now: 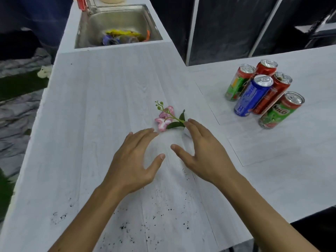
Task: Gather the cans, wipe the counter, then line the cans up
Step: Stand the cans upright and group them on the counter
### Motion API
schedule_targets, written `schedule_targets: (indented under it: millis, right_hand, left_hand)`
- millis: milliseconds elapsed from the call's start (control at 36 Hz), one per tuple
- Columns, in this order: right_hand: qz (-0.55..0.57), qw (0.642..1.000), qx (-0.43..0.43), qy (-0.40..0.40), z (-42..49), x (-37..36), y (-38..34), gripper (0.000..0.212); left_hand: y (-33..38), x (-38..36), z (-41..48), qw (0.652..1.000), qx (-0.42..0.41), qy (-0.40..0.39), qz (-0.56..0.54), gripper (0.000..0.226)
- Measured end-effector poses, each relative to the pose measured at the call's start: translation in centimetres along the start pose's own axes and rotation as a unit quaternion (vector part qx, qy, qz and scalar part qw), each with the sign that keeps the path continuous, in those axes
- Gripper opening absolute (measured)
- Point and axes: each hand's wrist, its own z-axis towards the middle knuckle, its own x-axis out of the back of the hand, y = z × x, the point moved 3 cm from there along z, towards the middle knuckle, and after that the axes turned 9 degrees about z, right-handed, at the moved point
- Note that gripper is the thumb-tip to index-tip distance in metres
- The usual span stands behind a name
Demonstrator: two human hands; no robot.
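Several drink cans stand bunched together on the right counter: a blue can (252, 96), two red ones (266, 68), a green and red one (237, 84) and a green Milo can (279, 112). My left hand (134, 164) and my right hand (201, 153) hover side by side over the pale counter (101, 99), fingers spread and fairly straight, holding nothing. The fingertips of my right hand reach the stem of a pink artificial flower sprig (166, 119); a small white edge shows beneath them. Black specks (154, 219) dot the counter near me.
A steel sink (101, 20) with colourful wrappers in it lies at the far end of the counter. A red can (81, 2) stands by the tap. The counter's left edge drops to the floor; dark panels rise behind the right counter.
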Motion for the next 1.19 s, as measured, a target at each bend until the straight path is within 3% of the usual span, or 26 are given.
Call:
schedule_targets:
  millis: [222,444,556,694,889,972,1194]
  right_hand:
    - [-0.032,0.999,-0.017,-0.011,3.7,0.2,0.6,0.070]
    - [-0.119,0.986,-0.078,-0.082,7.4,0.0,2.2,0.054]
    - [-0.130,0.982,-0.090,-0.103,8.1,-0.3,2.5,0.031]
    - [-0.134,0.981,-0.091,-0.111,8.4,-0.5,2.5,0.046]
    - [-0.059,0.989,-0.108,-0.080,8.1,-0.3,3.2,0.042]
    - [-0.001,0.993,-0.111,-0.048,7.7,-0.1,3.9,0.033]
    - [0.127,0.986,-0.090,0.057,7.0,1.2,5.3,0.034]
  left_hand:
    - [-1.1,-1.3,1.4,1.000,-0.007,-0.011,-0.014,0.063]
    - [-1.5,-2.9,2.2,0.999,0.000,-0.037,-0.019,0.063]
    - [-1.3,-3.5,2.1,0.999,0.013,-0.043,-0.024,0.062]
    - [-1.3,-4.1,1.9,0.998,0.021,-0.053,-0.014,0.060]
    - [-1.6,-4.7,1.8,0.997,0.027,-0.071,0.003,0.060]
    - [-1.4,-4.7,2.0,0.997,0.025,-0.067,0.011,0.060]
    - [-0.5,-4.9,3.2,0.998,0.017,-0.065,0.008,0.063]
